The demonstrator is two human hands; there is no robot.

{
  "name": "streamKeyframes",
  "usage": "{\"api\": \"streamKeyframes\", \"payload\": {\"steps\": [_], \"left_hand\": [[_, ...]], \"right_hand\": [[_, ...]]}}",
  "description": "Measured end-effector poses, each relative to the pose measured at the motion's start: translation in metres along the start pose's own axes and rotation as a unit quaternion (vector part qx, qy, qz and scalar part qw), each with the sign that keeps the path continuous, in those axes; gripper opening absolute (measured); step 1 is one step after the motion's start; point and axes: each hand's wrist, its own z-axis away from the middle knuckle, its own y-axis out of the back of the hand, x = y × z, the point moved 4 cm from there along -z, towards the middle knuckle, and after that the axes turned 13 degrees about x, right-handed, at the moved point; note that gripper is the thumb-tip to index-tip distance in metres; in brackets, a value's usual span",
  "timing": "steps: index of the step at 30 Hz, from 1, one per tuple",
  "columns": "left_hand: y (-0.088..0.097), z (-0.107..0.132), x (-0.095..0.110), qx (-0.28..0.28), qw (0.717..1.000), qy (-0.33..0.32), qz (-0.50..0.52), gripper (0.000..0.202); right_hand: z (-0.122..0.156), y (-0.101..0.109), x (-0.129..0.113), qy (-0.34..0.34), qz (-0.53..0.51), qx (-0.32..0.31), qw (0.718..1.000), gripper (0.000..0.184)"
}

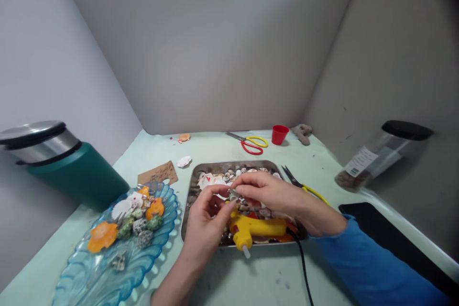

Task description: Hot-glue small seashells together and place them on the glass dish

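My left hand (pixel 210 215) and my right hand (pixel 267 193) meet over a metal tray (pixel 187 220) of seashells. Between their fingertips is a small greenish shell (pixel 234 195), partly hidden, and both hands are closed on it. Just below them a yellow glue gun (pixel 256 227) lies across the tray's near side, with a clear glue stick (pixel 245 251) poking out of its back end. Its black cord (pixel 304 263) runs off the near edge of the table. Many shells (pixel 208 180) in the tray are covered by the hands and the gun.
A blue scalloped plate (pixel 139 267) with shells stands left, beside a green bottle (pixel 82 172) and brown card (pixel 158 174). Behind the tray are red-yellow scissors (pixel 251 143) and a red cup (pixel 279 134). Right are yellow-handled scissors (pixel 303 186), a clear jar (pixel 380 158) and a black flat object (pixel 380 234).
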Motion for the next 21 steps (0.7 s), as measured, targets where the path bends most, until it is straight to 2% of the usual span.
{"api": "streamKeyframes", "payload": {"steps": [3,8,13,21], "left_hand": [[0.000,0.001,-0.001,-0.006,1.000,0.021,0.018,0.023],[-0.002,0.000,0.000,-0.013,0.992,0.082,0.096,0.026],[-0.001,-0.004,-0.001,-0.001,0.980,0.119,0.159,0.029],[0.002,-0.007,-0.007,0.011,0.968,0.135,0.212,0.027]], "right_hand": [[-0.001,-0.004,0.005,-0.024,-0.036,0.008,0.999,0.019],[-0.005,-0.008,0.008,-0.007,-0.035,0.028,0.999,0.019],[0.000,-0.004,-0.004,0.085,0.049,0.065,0.993,0.017],[0.009,0.001,-0.022,0.199,0.187,0.127,0.954,0.017]]}}
